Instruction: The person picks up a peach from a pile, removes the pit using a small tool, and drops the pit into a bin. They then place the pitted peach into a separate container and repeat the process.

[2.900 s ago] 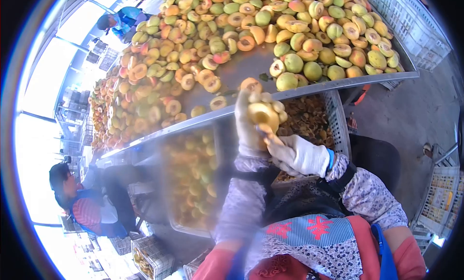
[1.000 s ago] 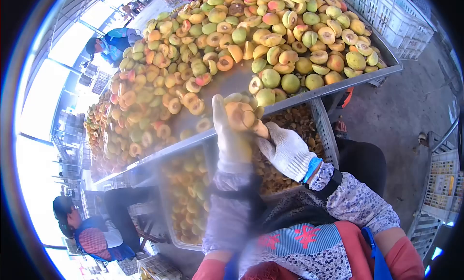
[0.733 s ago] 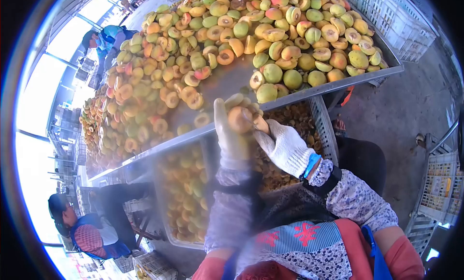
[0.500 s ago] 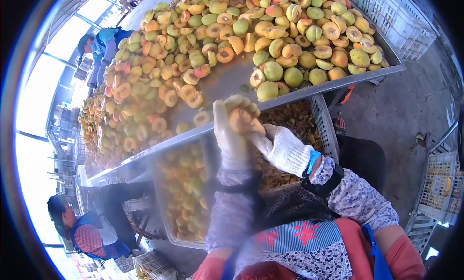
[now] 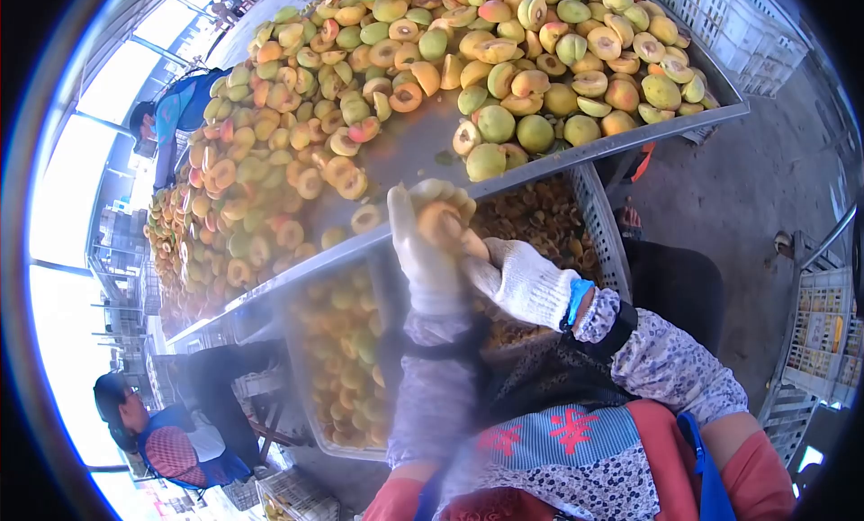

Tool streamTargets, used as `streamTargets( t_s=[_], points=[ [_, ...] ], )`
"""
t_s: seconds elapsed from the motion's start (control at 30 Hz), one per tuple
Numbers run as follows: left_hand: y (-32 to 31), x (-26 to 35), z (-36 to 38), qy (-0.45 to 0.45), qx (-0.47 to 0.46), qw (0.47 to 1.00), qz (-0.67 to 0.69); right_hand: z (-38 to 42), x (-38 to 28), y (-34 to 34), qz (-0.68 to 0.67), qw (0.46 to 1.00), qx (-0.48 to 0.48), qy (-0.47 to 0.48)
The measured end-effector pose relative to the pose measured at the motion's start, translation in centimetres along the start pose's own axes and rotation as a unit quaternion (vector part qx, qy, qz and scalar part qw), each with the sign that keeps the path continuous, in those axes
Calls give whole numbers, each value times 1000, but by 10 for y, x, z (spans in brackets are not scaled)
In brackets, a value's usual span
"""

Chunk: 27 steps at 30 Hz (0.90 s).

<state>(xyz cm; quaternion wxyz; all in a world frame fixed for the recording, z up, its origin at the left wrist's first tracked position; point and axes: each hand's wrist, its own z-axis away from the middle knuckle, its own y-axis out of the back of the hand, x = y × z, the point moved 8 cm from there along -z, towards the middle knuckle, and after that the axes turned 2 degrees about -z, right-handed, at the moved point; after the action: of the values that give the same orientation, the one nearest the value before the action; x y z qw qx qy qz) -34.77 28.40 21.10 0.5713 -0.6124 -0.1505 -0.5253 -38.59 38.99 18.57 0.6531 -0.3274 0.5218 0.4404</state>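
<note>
Both gloved hands meet over the front edge of a metal table (image 5: 405,161) heaped with fruit halves and whole fruit (image 5: 567,53). Wrapped round an orange fruit half (image 5: 440,222) is my left hand (image 5: 421,251). My right hand (image 5: 526,282), in a white knitted glove, has its fingers closed at the lower right side of that fruit; whether a tool is in them is hidden. Below the hands stands a crate (image 5: 605,229) with brown pits or scraps. A blurred tray of fruit halves (image 5: 346,359) lies left of my left forearm.
A person (image 5: 175,116) leans at the table's far left side. Another person (image 5: 184,440) sits at the lower left. White crates (image 5: 733,35) are stacked at the upper right, and more crates (image 5: 823,332) stand at the right edge. A dark seat (image 5: 675,291) is right of the pit crate.
Both hands have shifted slightly left in view and still hold the fruit together. The table and fruit appear slightly further left and up. The person at the far left has leaned lower.
</note>
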Motion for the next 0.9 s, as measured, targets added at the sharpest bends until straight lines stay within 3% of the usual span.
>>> streamTargets(
  t_s=[0.03, 0.07, 0.13, 0.17, 0.23, 0.27, 0.33, 0.47, 0.57, 0.67, 0.73, 0.83, 0.87, 0.9],
  points=[
    [2, 1, -1, 1, 1, 1000, -1, -1, -10, 3, 61, 995, 31, 65],
    [3, 0, -3, 17, -16, 1000, -14, 0, -10, 3, 61, 996, 31, 63],
    [8, -1, -6, 33, -31, 999, -25, 2, 1, -10, -67, 996, -52, -38],
    [8, 2, -8, 14, -53, 996, -69, 0, 5, -13, -66, 996, -53, -39],
    [8, 4, -7, -4, -73, 991, -114, -2, -7, -11, -90, 992, -9, 85],
    [10, 2, -6, -3, -54, 994, -92, -2, -8, -11, -90, 992, -10, 85],
    [11, -2, -9, -9, -27, 999, -39, -2, 5, -14, -61, 997, -43, -33],
    [12, -1, -6, -25, -21, 999, -35, -5, 3, -10, 1, 1000, -28, -7],
    [6, -3, -4, 9, -76, 991, -107, -6, 0, -7, 77, 994, 7, 74],
    [5, -6, -5, 65, -53, 996, -20, 3, -8, -9, -22, 997, -50, 47],
    [-1, -9, -6, 131, -141, 981, -24, 14, 10, -21, -178, 954, -158, -181],
    [6, -13, -20, 102, -206, 966, -121, 12, 17, -17, -110, 968, -143, -172],
    [-2, -12, -17, 95, -238, 961, -101, 18, 8, -16, -126, 960, -148, -201],
    [0, -18, -15, 131, -214, 965, -80, 20, 7, -18, -140, 954, -153, -218]
  ],
)
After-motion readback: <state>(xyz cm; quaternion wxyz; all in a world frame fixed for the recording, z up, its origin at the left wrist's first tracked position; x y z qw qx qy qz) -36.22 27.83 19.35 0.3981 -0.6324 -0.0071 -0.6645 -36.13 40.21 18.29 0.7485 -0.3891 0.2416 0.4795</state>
